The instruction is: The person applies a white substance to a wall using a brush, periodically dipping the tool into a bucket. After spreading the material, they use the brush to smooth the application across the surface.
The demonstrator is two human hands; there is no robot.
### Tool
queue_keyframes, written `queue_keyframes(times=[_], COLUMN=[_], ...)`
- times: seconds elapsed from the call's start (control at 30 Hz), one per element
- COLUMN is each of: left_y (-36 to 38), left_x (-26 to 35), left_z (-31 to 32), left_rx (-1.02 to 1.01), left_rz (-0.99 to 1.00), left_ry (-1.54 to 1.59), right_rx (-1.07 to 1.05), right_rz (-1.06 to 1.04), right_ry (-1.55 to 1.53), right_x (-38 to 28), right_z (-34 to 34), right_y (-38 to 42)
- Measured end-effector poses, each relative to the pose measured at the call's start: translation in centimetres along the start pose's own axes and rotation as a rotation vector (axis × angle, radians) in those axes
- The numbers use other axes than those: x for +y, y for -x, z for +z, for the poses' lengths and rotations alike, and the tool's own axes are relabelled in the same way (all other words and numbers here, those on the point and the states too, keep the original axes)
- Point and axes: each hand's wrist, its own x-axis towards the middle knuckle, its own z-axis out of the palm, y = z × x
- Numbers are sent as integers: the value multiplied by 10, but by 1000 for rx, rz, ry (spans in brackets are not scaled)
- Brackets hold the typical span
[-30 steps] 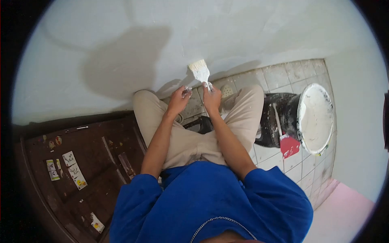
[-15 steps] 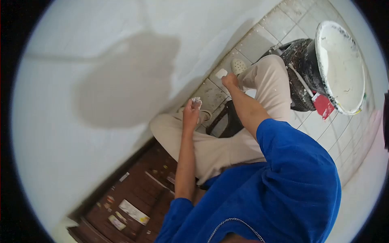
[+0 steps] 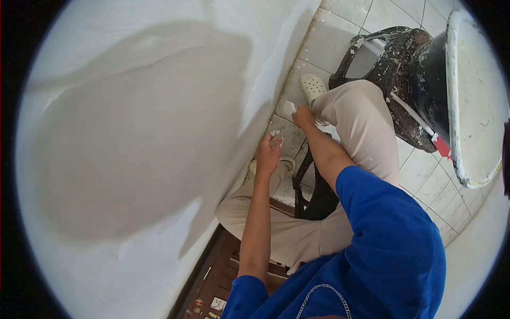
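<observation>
My left hand (image 3: pixel 269 153) is raised beside the white wall (image 3: pixel 133 133), its fingers curled but apart. White material shows at its fingertips; whether it is smeared on or a loose bit is unclear. Closed around a small flat white piece (image 3: pixel 290 107), my right hand (image 3: pixel 304 117) is near the light clog (image 3: pixel 313 86), above the tiled floor. The piece's edge points towards the wall.
A black bucket (image 3: pixel 431 72) with a white-coated rim stands on a spattered dark stool (image 3: pixel 393 61) at the right. A red-bladed tool (image 3: pixel 440 147) leans there. Another black frame (image 3: pixel 320 194) is between my legs. Brown slatted surface (image 3: pixel 220 274) at lower left holds scraps.
The view has shifted, with more wall and the bucket farther right. My left hand's fingers have spread apart, and less white material shows at them. My right hand keeps the white piece, now turned more edge-on.
</observation>
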Motion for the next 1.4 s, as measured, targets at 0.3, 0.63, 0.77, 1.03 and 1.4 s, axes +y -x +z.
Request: queue_keyframes(times=[0.3,0.63,0.77,1.03,1.4], left_y=[-13,1,4,1,-18], left_x=[-17,5,-18,-10,-1], left_z=[9,13,23,6,26], left_rx=[-4,-39,69,-62,-60], left_rz=[-51,-100,-63,-230,-175], left_ry=[20,114,217,158,212], right_rx=[1,51,115,393,277], right_rz=[-239,44,143,304,280], right_ry=[-17,-70,-154,-269,-299], right_x=[-9,9,-18,-59,-31], right_z=[19,24,-10,-64,-78], right_y=[-23,60,16,-95,-131])
